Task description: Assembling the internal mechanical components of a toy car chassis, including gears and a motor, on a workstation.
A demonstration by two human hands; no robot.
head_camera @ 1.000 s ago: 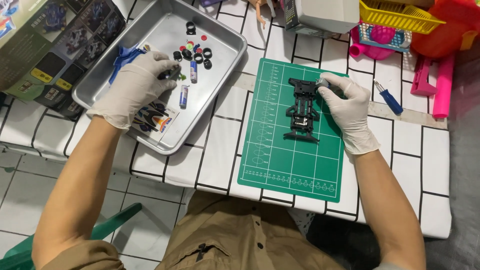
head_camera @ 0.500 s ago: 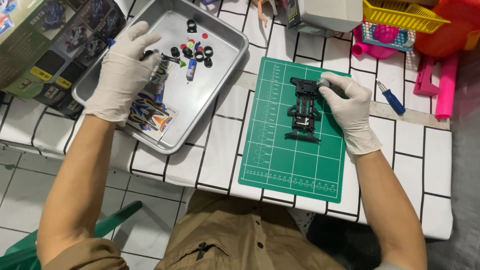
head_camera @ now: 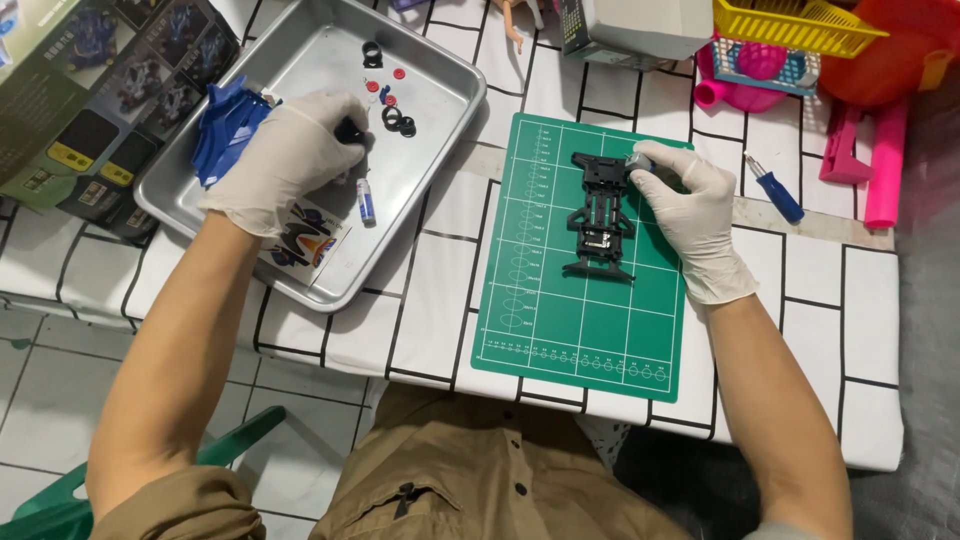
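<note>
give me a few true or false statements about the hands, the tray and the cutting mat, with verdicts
1. The black chassis lies on the green cutting mat. True.
2. The left hand is over the cutting mat. False: it is in the metal tray, closed around a small dark part.
3. The right hand touches the top right corner of the chassis. True.
4. The blue screwdriver is in the right hand. False: it lies on the tablecloth to the right of the mat, apart from the hand.
5. Both hands are bare. False: both wear white gloves.
6. A blue body shell sits in the tray beside the left hand. True.
</note>
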